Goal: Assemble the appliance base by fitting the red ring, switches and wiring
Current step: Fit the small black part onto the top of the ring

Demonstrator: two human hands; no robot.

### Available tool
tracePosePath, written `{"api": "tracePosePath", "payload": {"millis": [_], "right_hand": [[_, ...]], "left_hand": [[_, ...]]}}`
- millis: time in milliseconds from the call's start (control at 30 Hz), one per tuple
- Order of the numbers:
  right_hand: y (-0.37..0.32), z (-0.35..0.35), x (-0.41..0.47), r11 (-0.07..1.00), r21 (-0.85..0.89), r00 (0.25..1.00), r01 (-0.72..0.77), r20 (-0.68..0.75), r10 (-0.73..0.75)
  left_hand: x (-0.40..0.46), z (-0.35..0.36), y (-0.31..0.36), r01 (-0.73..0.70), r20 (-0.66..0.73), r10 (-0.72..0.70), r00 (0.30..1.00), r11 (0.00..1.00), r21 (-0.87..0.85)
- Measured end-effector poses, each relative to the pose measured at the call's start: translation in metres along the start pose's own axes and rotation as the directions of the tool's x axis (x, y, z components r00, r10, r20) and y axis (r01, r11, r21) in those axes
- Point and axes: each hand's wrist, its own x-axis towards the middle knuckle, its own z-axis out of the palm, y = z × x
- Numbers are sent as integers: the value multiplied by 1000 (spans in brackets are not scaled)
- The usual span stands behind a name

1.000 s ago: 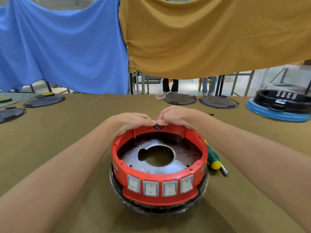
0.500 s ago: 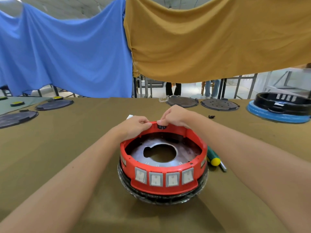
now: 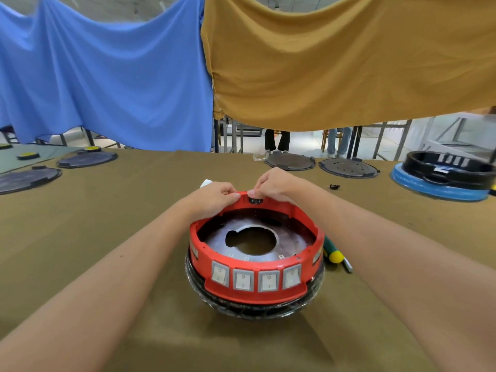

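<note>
Red ring (image 3: 255, 288): seated on black base (image 3: 252, 308), centre of olive table (image 3: 107, 224), nearest the wearer.
Switches (image 3: 255, 277): four grey rockers in a row on near face of ring.
Metal plate (image 3: 290, 237): inside ring, round opening at middle.
Black fitting (image 3: 255, 200): small, at inner side of far rim, under right fingertips.
Left hand (image 3: 214, 196): fingers curled over far rim of ring, pinching it just left of fitting.
Right hand (image 3: 276, 183): fingers curled, tips pressed on far rim at fitting; whether pinching the fitting or only the rim, cannot tell.
Screwdriver (image 3: 332, 253): green and yellow handle, lying just right of ring, partly under right forearm.
White scrap (image 3: 206, 182): beyond left hand, mostly hidden.
Dark discs (image 3: 290, 161): several flat on far and left parts of table.
Black housing on blue ring (image 3: 442, 175): far right.
Blue cloth (image 3: 107, 76), ochre cloth (image 3: 349, 63): hung behind table.
</note>
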Motion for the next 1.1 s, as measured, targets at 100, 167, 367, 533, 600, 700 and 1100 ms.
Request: {"api": "tracePosePath", "payload": {"millis": [100, 167, 367, 533, 600, 700, 1100], "right_hand": [[11, 4, -2, 995, 87, 999, 40, -38, -37], [15, 4, -3, 988, 146, 999, 49, -23, -46], [11, 0, -2, 983, 184, 1000, 5, -3, -5], [0, 0, 5, 1000, 1, 1000, -20, 12, 20], [-3, 0, 5, 999, -25, 999, -33, 4, 33], [-4, 0, 5, 999, 4, 999, -50, -7, 50], [13, 9, -8, 996, 69, 991, 59, -121, -50]], "left_hand": [[-2, -1, 0, -7, 1, 7, 1000, 1000, -21], [-2, -1, 0, -7, -3, 7, 1000, 999, -45], [-2, -1, -1, 4, -7, -5, 1000, 998, -67], [-1, -1, 0, 1, -1, -1, 1000, 998, -61], [-2, -1, 1, 8, -7, -8, 1000, 998, -58], [-5, -1, 5, 12, -28, -13, 1000, 1000, -28], [-46, -23, 15, 379, 105, -376, 921, 925, -13]]}}
